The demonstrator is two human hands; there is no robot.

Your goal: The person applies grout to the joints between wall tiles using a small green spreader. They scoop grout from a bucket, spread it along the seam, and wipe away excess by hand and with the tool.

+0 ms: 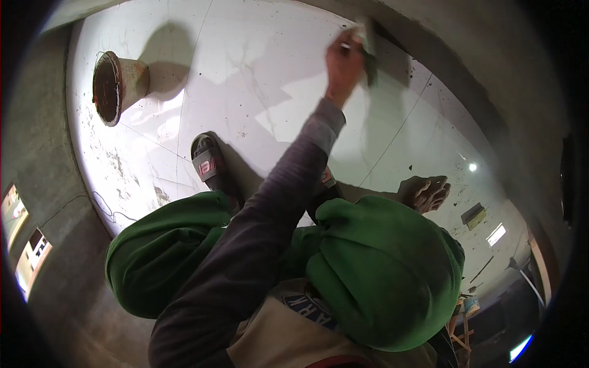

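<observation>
My left arm, in a dark sleeve, stretches across to the far right. At its end my left hand (345, 64) is closed on a flat, pale-and-dark tool (369, 54), smeared by motion, so its kind cannot be made out. The tool is at the white tiled floor (245, 104), close to the foot of the far wall. Past my right knee, my right hand (427, 194) shows with its fingers apart and nothing in them; its forearm is hidden by the green trouser leg. My feet are in dark slide sandals (206, 161).
A stained bucket (134, 78) stands on the tiles at far left. A thin cable (107, 211) lies by the left wall. Toward the right are a small dark-and-yellowish block (473, 216), a thin dark stick (481, 268) and a wooden frame (461, 334). Grey walls (521, 92) border the floor.
</observation>
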